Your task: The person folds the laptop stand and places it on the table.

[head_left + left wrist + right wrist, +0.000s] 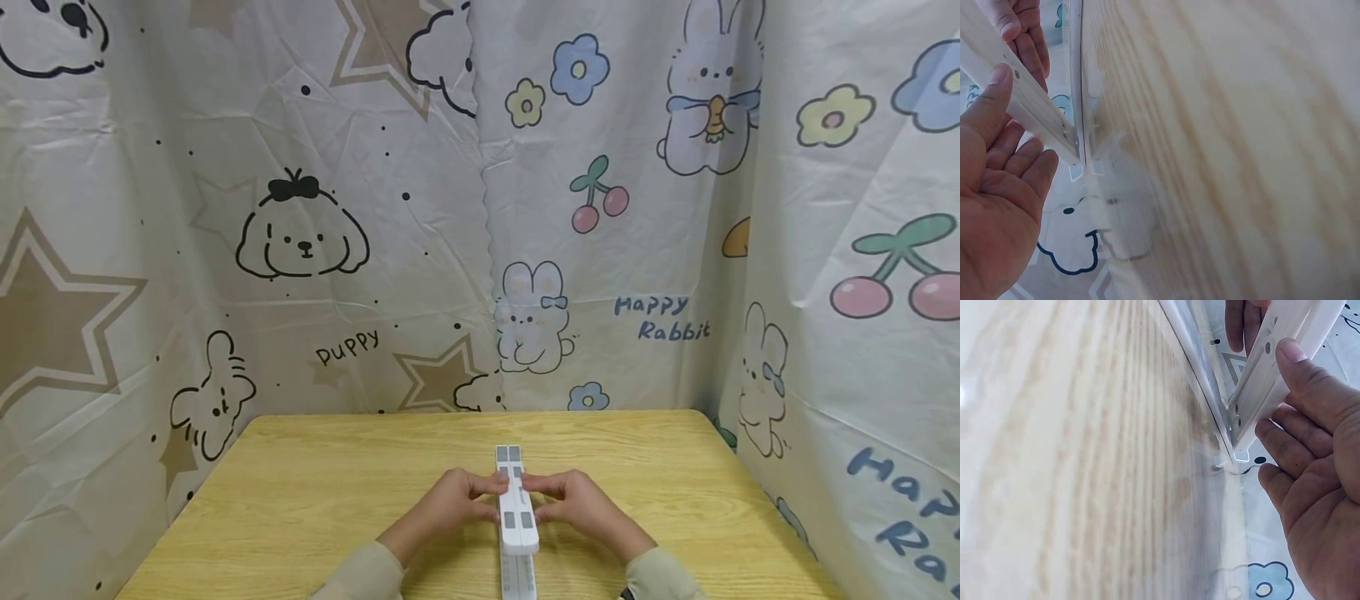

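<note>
A white folding laptop stand (517, 503) with grey pads lies lengthwise on the table, its arms folded together into a narrow bar. The upper part is raised at the near end, above a slim lower strip (517, 577). From the left, my left hand (455, 498) grips the upper part, thumb against its side in the left wrist view. My right hand (576, 502) grips the opposite side at about the same height. The right wrist view shows the right thumb (1310, 372) on the white bar (1272, 375), other fingers curled beside it.
The wood-grain table (337, 467) runs back to a hanging cloth (420, 250) printed with puppies, rabbits and flowers. More of this cloth hangs along the left and right sides.
</note>
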The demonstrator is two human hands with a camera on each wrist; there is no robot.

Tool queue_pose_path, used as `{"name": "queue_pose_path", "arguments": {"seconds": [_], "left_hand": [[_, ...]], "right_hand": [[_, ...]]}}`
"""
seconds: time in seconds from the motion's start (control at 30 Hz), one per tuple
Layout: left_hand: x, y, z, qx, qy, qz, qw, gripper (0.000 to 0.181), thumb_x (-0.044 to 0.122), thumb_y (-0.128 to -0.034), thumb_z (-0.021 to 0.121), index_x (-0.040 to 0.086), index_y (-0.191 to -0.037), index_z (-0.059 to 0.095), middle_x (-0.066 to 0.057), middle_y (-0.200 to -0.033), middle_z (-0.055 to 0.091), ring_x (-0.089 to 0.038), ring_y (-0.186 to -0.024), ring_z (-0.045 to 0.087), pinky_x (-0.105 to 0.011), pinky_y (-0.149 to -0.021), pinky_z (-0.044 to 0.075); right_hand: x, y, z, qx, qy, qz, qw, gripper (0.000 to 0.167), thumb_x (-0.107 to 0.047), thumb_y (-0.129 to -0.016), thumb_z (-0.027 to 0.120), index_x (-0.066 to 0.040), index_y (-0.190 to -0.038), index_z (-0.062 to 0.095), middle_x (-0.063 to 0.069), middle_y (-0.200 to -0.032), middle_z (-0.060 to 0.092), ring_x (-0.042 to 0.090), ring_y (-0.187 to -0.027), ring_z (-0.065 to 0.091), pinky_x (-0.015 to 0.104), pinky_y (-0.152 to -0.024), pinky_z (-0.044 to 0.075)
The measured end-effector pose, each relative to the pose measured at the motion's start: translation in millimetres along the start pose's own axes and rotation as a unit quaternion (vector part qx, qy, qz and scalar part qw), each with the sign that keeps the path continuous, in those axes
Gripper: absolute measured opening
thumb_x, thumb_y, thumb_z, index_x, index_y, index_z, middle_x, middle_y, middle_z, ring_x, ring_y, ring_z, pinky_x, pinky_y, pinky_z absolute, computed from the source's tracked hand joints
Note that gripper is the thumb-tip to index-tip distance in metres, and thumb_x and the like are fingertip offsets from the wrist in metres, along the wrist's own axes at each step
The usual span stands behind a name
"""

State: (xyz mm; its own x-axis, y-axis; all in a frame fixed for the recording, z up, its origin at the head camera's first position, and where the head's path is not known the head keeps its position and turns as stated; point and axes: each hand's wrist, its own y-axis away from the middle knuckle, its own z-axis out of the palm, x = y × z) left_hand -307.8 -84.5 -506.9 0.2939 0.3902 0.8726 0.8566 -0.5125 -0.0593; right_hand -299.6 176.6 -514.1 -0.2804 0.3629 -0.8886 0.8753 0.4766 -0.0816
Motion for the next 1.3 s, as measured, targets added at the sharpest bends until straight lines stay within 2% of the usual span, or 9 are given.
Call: {"name": "queue_pose_path", "arguments": {"seconds": [0.23, 0.57, 0.7, 0.83, 0.97, 1.13, 1.3], "left_hand": [[1.9, 1.2, 2.1, 0.005, -0.025, -0.003, 0.9997, 0.041, 0.017, -0.0730, 0.090, 0.019, -0.112, 0.079, 0.000, -0.135, 0.065, -0.018, -0.131, 0.060, -0.040, -0.111, 0.046], [4.3, 2.9, 5.9, 0.000, -0.070, 0.000, 0.9976, 0.045, 0.016, -0.0681, 0.091, 0.018, -0.112, 0.079, 0.000, -0.135, 0.066, -0.019, -0.131, 0.060, -0.041, -0.112, 0.045], [3.3, 4.4, 8.9, 0.004, -0.078, -0.003, 0.9969, 0.046, 0.014, -0.0669, 0.092, 0.018, -0.111, 0.079, 0.001, -0.133, 0.067, -0.021, -0.131, 0.060, -0.037, -0.108, 0.049], [1.5, 4.4, 11.4, 0.004, -0.099, 0.008, 0.9950, 0.045, 0.012, -0.0675, 0.092, 0.016, -0.111, 0.079, 0.000, -0.132, 0.068, -0.021, -0.130, 0.061, -0.034, -0.106, 0.051], [-0.7, 3.3, 12.6, 0.001, -0.125, 0.022, 0.9919, 0.045, 0.011, -0.0676, 0.092, 0.014, -0.111, 0.079, 0.000, -0.130, 0.069, -0.020, -0.129, 0.062, -0.032, -0.107, 0.051], [-3.0, 1.6, 14.5, -0.007, -0.156, 0.036, 0.9871, 0.046, 0.011, -0.0669, 0.093, 0.014, -0.111, 0.079, 0.000, -0.129, 0.070, -0.018, -0.129, 0.062, -0.028, -0.106, 0.051], [2.7, 2.0, 15.7, -0.017, -0.220, 0.047, 0.9742, 0.044, 0.014, -0.0675, 0.092, 0.015, -0.110, 0.080, 0.002, -0.128, 0.070, -0.017, -0.130, 0.061, -0.027, -0.107, 0.051]], "right_hand": [[-4.3, 3.1, 3.7, -0.002, 0.019, 0.003, 0.9998, 0.052, -0.019, -0.082, 0.086, -0.008, -0.130, 0.069, 0.009, -0.147, 0.057, 0.037, -0.137, 0.052, 0.045, -0.109, 0.048], [-7.1, 7.1, 9.6, -0.009, 0.045, -0.001, 0.9989, 0.059, -0.017, -0.079, 0.087, -0.007, -0.134, 0.067, 0.011, -0.149, 0.054, 0.039, -0.138, 0.051, 0.051, -0.109, 0.047], [-5.1, 8.9, 11.6, -0.008, 0.077, -0.001, 0.9970, 0.058, -0.018, -0.080, 0.086, -0.010, -0.134, 0.067, 0.006, -0.149, 0.055, 0.036, -0.140, 0.050, 0.052, -0.112, 0.043], [-2.4, 10.1, 12.6, -0.008, 0.119, -0.013, 0.9928, 0.057, -0.018, -0.082, 0.085, -0.012, -0.135, 0.067, 0.001, -0.149, 0.057, 0.034, -0.139, 0.051, 0.052, -0.112, 0.043], [-1.2, 10.1, 13.2, -0.011, 0.137, -0.018, 0.9904, 0.057, -0.018, -0.083, 0.084, -0.013, -0.137, 0.066, -0.001, -0.149, 0.056, 0.031, -0.139, 0.051, 0.051, -0.113, 0.043], [-2.3, 10.1, 14.3, -0.019, 0.159, -0.032, 0.9866, 0.059, -0.015, -0.083, 0.083, -0.011, -0.139, 0.064, 0.002, -0.150, 0.056, 0.032, -0.139, 0.051, 0.053, -0.114, 0.041], [-3.6, 10.3, 16.1, -0.025, 0.186, -0.039, 0.9814, 0.059, -0.016, -0.083, 0.084, -0.010, -0.138, 0.065, 0.000, -0.149, 0.057, 0.039, -0.140, 0.049, 0.058, -0.115, 0.038]]}}
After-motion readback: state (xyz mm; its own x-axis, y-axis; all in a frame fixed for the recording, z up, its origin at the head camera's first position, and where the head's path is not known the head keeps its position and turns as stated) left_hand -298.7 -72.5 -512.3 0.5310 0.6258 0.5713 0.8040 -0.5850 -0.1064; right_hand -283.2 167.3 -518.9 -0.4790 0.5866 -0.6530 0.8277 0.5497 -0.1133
